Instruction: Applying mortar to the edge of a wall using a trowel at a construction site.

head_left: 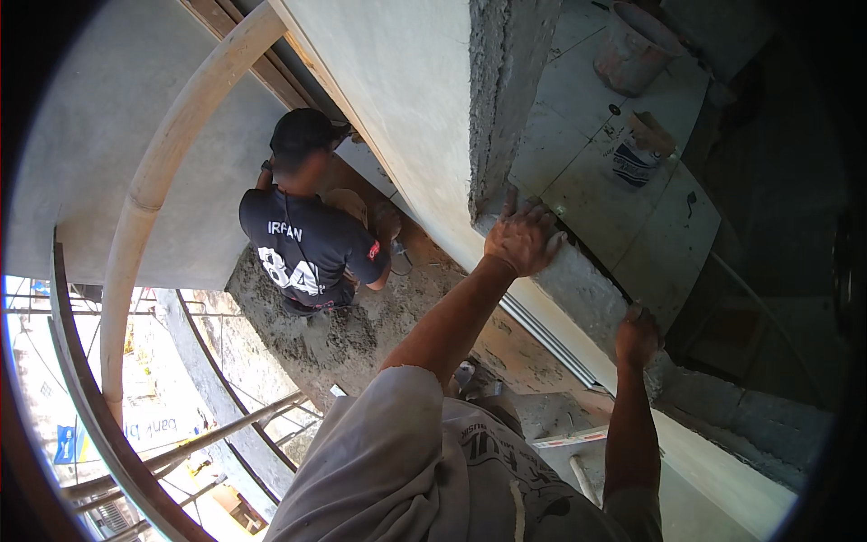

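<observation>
My left hand lies on the rough cement sill of a wall opening, close to the foot of the plastered upright edge. Its fingers are spread and look dusted with grey. Further along the same sill, my right hand is closed at the inner edge, with its fingers curled. What it grips, if anything, cannot be made out. A thin dark line runs along the sill's inner edge between the two hands.
Below left, a co-worker in a dark shirt and cap crouches on a rough cement ledge. A bamboo pole curves past. Scaffold bars stand over a drop. Inside are a bucket, a torn paper bag and floor tiles.
</observation>
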Action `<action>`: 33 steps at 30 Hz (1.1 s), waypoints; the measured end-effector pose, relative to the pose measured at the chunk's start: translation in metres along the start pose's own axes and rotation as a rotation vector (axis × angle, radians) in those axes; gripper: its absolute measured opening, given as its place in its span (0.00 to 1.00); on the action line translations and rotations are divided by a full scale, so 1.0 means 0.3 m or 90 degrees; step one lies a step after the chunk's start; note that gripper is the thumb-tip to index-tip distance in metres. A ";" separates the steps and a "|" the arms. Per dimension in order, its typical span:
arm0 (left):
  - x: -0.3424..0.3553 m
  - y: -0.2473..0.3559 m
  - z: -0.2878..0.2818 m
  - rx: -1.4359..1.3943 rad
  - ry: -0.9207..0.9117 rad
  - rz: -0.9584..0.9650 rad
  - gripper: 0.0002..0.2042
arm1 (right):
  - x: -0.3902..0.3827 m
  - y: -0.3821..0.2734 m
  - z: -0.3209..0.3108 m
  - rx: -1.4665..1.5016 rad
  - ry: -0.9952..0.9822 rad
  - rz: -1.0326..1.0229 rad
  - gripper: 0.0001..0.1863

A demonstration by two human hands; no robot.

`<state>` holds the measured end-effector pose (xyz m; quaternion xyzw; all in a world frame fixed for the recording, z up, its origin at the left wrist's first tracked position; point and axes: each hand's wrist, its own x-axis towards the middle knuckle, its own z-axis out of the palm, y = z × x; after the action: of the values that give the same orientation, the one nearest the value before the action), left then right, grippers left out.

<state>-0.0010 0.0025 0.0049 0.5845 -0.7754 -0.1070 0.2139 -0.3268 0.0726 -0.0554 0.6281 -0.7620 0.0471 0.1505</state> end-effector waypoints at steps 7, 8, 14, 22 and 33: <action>0.002 -0.001 -0.003 0.001 -0.024 -0.005 0.23 | 0.003 0.006 0.007 0.024 0.011 -0.021 0.25; 0.002 -0.001 -0.005 0.001 -0.024 -0.005 0.23 | 0.005 0.001 -0.004 0.023 -0.002 -0.013 0.25; 0.003 0.006 -0.016 0.007 -0.034 -0.007 0.23 | -0.001 0.016 0.019 0.019 0.017 -0.016 0.26; 0.005 0.010 -0.017 0.014 -0.060 -0.017 0.24 | 0.003 0.007 -0.003 0.037 -0.008 -0.010 0.25; -0.002 0.011 -0.010 0.025 -0.031 -0.012 0.24 | 0.003 -0.004 -0.022 0.034 0.008 -0.024 0.23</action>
<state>-0.0023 0.0042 0.0086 0.5930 -0.7769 -0.1081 0.1820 -0.3246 0.0731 -0.0490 0.6459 -0.7475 0.0688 0.1391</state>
